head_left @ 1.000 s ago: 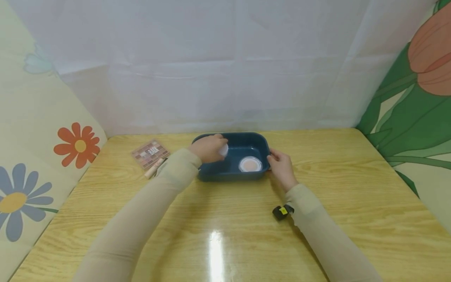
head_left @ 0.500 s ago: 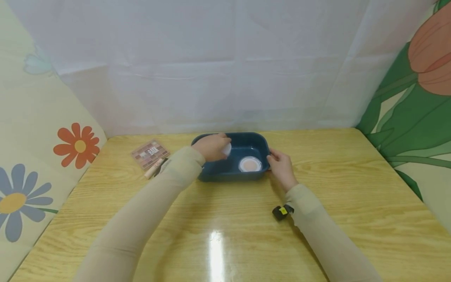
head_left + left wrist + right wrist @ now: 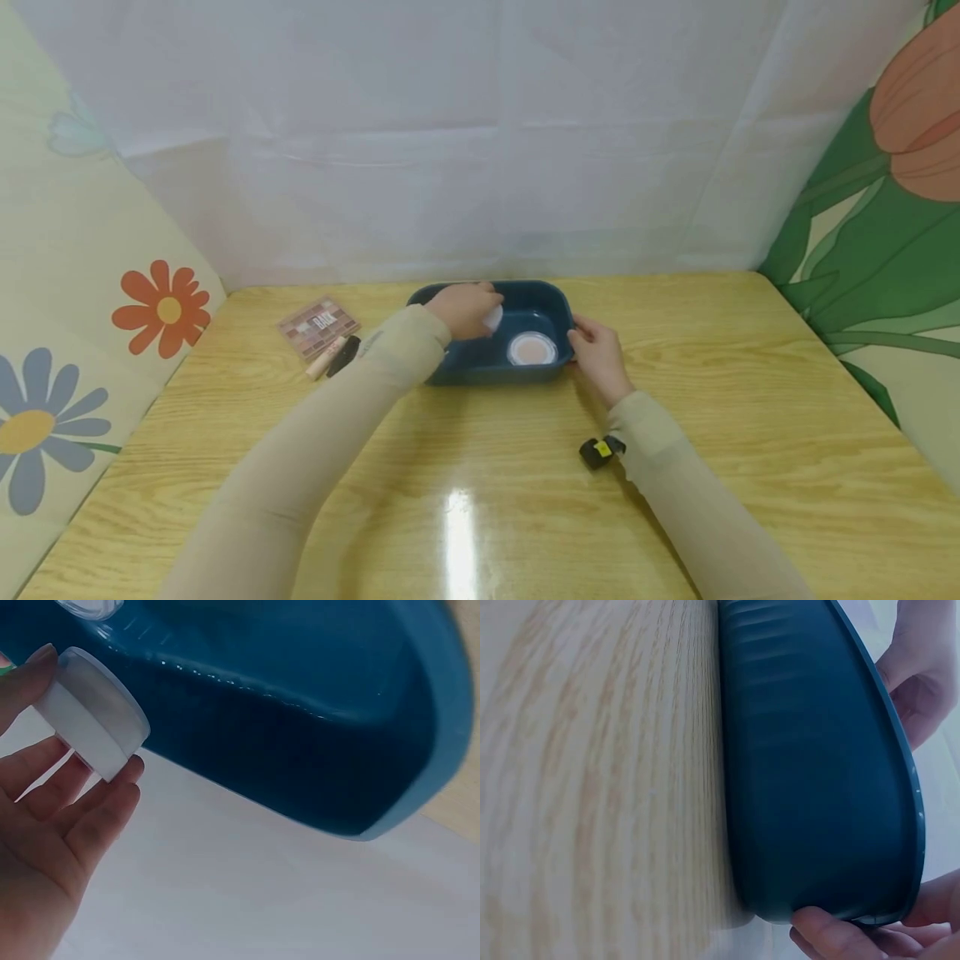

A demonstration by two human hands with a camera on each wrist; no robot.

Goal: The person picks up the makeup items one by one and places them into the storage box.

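A dark blue oblong tub (image 3: 495, 377) with rounded corners stands at the back of the table. Over its inside, my left hand (image 3: 463, 312) pinches a small round white jar (image 3: 90, 712) with a clear top, tilted on its side between thumb and fingertips. On the tub's floor at the right lies a round clear-rimmed case (image 3: 533, 349) with a pinkish centre. My right hand (image 3: 598, 354) grips the tub's right end, thumb at the rim; in the right wrist view its fingers (image 3: 832, 934) curl against the outer wall.
Left of the tub lie a makeup palette (image 3: 318, 327) with several shades, a slim pale pink tube (image 3: 326, 358) and a black tube (image 3: 343, 357). A white cloth (image 3: 480, 167) hangs behind the table (image 3: 675, 350). Light glares off the front wood.
My left hand has moved a little to the right over the tub, carrying the jar. The black tube shows more from behind the left sleeve. My right hand has stayed put.
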